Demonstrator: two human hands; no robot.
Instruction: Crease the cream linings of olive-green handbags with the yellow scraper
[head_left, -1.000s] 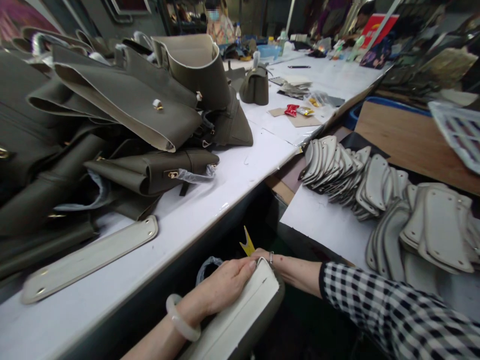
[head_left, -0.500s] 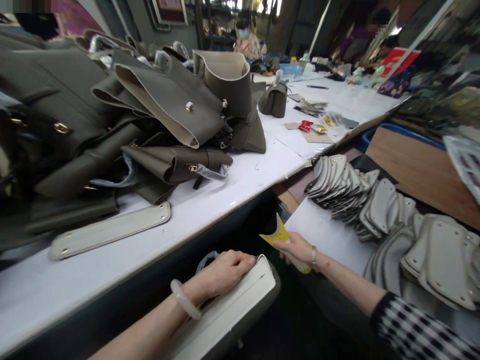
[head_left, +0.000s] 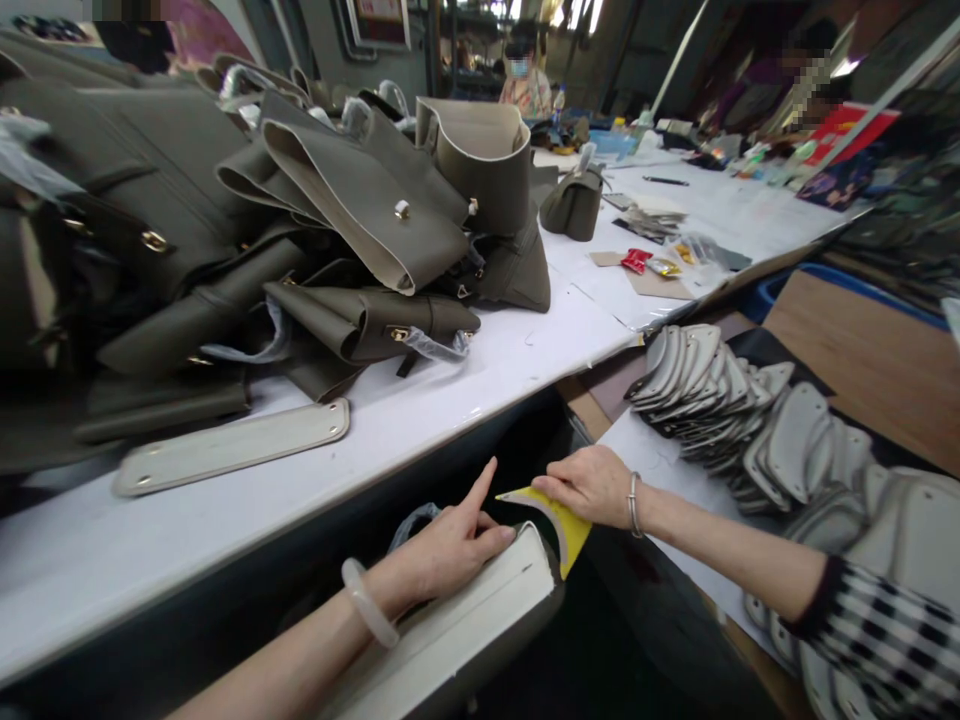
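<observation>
My left hand (head_left: 450, 545) rests on the upper edge of a grey bag piece (head_left: 480, 610) with a pale face, its thumb on the near end and its index finger raised and pointing forward. My right hand (head_left: 592, 485) grips a yellow piece (head_left: 568, 530) with a concave curved edge. That curved edge is right beside the rounded end of the bag piece; whether they touch is hard to tell. Below the bag piece it is dark.
Dark grey bags (head_left: 367, 200) are heaped on the white table (head_left: 420, 420), with a flat pale panel (head_left: 232, 447) at its near edge. Many pale oval panels (head_left: 697, 380) are stacked on the right. A masked person (head_left: 525, 85) is in the background.
My right hand has brought the yellow piece left and down to the end of the bag piece and turned it. My left index finger has lifted. The view has shifted slightly.
</observation>
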